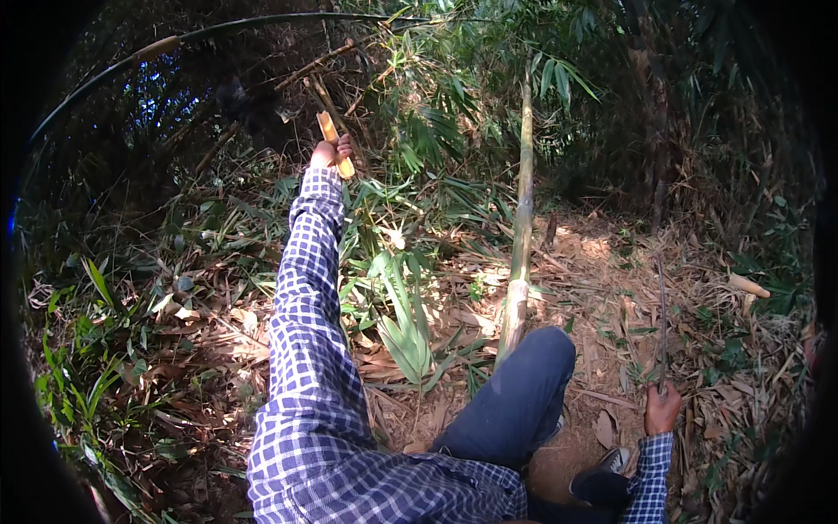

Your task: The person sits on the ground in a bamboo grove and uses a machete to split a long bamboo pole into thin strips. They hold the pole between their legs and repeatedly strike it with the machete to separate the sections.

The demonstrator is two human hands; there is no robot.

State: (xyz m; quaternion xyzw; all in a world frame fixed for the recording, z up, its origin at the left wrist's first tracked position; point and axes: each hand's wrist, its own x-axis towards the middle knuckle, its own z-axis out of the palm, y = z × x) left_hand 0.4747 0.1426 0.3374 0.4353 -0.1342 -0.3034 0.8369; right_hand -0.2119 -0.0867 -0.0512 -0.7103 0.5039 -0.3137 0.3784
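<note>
Above leaf litter (611, 288), left hand (327, 154) grip clasping bamboo piece (327, 127); right hand (662, 410) grip clasping thin implement (662, 323).

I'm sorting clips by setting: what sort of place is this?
Outdoors, probably a bamboo grove or woodland: a long, bamboo-like pole rises into the scene, narrow-leaved green foliage hangs behind, and dry leaf litter covers much of the ground.
</note>
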